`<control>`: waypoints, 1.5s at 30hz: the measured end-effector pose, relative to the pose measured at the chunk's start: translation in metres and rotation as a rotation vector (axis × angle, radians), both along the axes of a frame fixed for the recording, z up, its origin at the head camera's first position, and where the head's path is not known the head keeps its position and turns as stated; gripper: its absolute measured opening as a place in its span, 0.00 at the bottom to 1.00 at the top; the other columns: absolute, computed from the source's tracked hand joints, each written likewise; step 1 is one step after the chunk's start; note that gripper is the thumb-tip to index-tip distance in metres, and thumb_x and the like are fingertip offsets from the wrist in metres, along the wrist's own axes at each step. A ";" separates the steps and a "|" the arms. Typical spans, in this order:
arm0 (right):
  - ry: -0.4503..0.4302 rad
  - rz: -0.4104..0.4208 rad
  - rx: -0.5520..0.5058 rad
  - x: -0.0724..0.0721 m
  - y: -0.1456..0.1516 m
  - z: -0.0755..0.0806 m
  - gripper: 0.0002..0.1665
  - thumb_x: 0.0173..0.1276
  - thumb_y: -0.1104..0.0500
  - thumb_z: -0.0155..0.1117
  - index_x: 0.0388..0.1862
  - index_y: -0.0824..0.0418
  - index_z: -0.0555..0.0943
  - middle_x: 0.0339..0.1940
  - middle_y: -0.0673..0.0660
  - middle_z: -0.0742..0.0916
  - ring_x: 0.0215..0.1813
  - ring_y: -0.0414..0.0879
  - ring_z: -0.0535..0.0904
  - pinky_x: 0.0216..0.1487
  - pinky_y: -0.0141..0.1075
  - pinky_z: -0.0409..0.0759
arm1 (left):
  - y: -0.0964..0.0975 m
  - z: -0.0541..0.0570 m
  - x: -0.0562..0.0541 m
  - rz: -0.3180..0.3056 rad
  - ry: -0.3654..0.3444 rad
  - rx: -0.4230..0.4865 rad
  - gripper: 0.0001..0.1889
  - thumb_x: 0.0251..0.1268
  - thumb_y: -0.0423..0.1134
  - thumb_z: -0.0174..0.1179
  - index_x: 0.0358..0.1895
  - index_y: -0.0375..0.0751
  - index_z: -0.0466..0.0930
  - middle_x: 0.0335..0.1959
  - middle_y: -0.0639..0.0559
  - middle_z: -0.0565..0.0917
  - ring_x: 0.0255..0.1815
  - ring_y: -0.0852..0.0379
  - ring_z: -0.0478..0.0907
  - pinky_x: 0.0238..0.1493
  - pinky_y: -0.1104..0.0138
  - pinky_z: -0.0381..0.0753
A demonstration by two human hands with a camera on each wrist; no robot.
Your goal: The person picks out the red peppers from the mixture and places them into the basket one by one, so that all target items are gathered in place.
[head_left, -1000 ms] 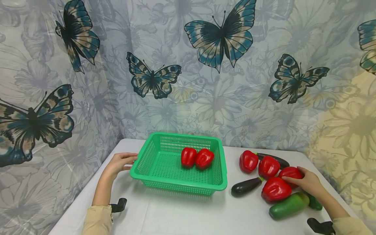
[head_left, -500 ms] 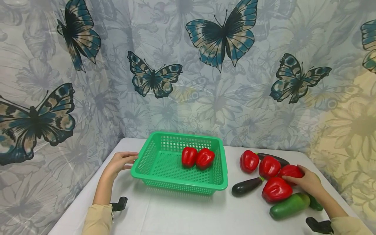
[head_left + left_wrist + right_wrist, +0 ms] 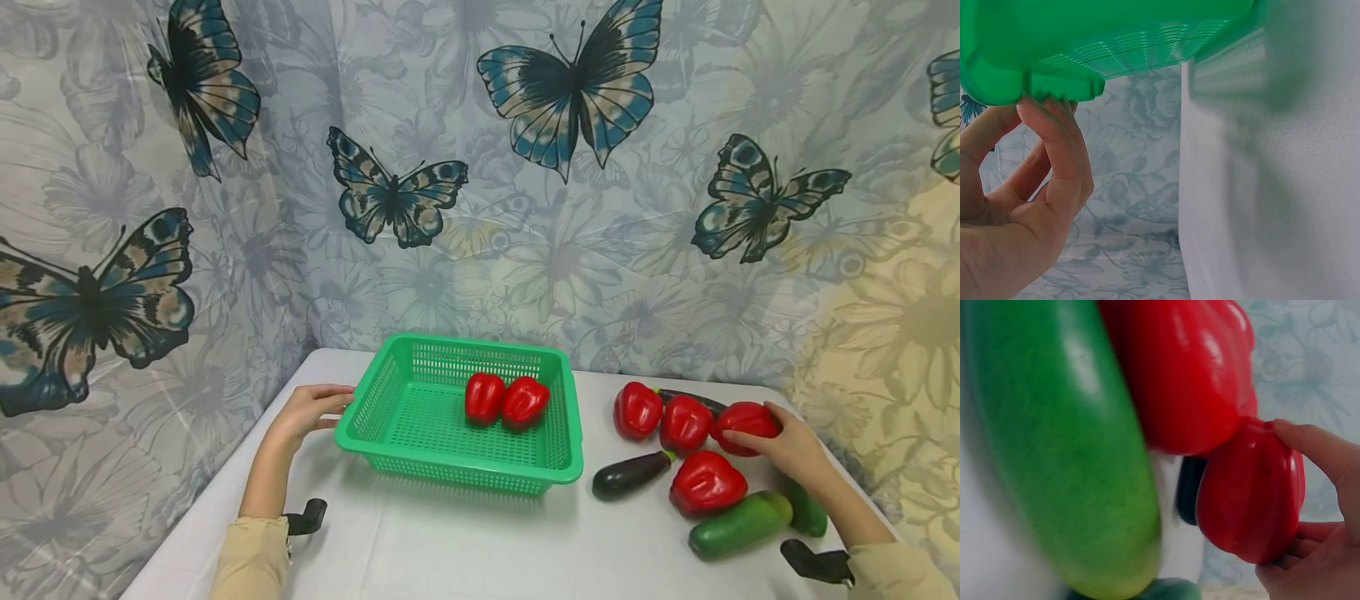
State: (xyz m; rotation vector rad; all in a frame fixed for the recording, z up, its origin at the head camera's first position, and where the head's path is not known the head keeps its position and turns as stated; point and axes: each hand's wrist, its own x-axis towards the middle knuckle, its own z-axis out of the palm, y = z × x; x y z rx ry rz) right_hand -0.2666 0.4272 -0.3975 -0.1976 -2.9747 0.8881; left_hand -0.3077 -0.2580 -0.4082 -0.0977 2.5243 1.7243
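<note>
At the left, my left hand (image 3: 303,415) holds the side rim of a green plastic basket (image 3: 427,478) between thumb and fingertips; the left wrist view shows the fingers (image 3: 1054,140) curled up to the rim. Two red bell peppers, one a bell pepper (image 3: 483,398) touching the other bell pepper (image 3: 525,402), lie inside the basket. My right hand (image 3: 802,454) grips another red bell pepper (image 3: 1250,490) by its ends, slightly raised at the right of the group. Beside it are a bell pepper (image 3: 686,423), a bell pepper (image 3: 638,411) and a bell pepper (image 3: 707,483).
A dark eggplant (image 3: 632,475) lies on the white table (image 3: 450,542) right of the basket. Another eggplant (image 3: 693,400) is partly hidden behind the peppers. A large green cucumber-like vegetable (image 3: 741,525) and a second green vegetable (image 3: 807,508) lie near the right forearm. Butterfly-patterned cloth hangs behind.
My right hand has lifted its bell pepper slightly up and away from the front pepper, exposing more of the green vegetable behind. The left hand and basket stay in place.
</note>
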 end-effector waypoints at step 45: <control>0.067 0.111 -0.105 -0.014 -0.108 0.038 0.60 0.65 0.39 0.65 0.78 0.70 0.44 0.68 0.80 0.65 0.64 0.75 0.64 0.57 0.65 0.77 | 0.001 0.001 0.001 0.008 0.004 0.003 0.24 0.70 0.43 0.59 0.62 0.30 0.75 0.61 0.35 0.77 0.44 0.60 0.80 0.50 0.63 0.87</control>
